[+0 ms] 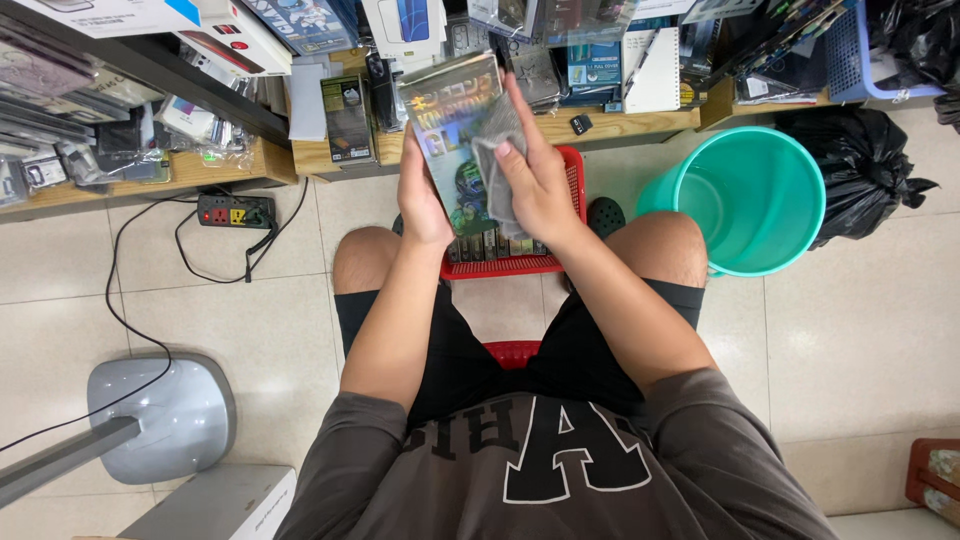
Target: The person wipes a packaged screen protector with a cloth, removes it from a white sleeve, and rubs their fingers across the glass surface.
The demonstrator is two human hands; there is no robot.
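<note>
A seated person, seen from above, held a flat glossy package (pixel 452 140) upright over the knees. The left hand (pixel 420 200) gripped the package along its left edge, fingers behind it and thumb at the front, closed firmly on it. The right hand (pixel 535 175) lay flat against the front of the package with a grey cloth (pixel 493 170) pressed between its palm and the shiny face, the fingers stretched upward toward the package's top edge. The two hands were close together, with only the package between them. Directly below the hands, between the person's bare knees, stood a red plastic basket (pixel 573 180) holding a row of similar flat packages (pixel 490 245) on edge. To the right of the right hand stood a teal plastic bucket (pixel 750 200), and beyond that a black rubbish bag (pixel 860 170), both on the pale tiled floor (pixel 860 330). Beyond the hands ran low wooden shelves (pixel 620 125) crowded with small boxes and packets in clear sleeves; their details were too small to tell. To the left of the left hand, well apart from it, a black power strip (pixel 235 211) lay on the floor with a cable trailing toward a grey rounded stand base (pixel 165 415) nearer the person. The person wore a grey shirt with large dark lettering and black shorts (pixel 460 370).
</note>
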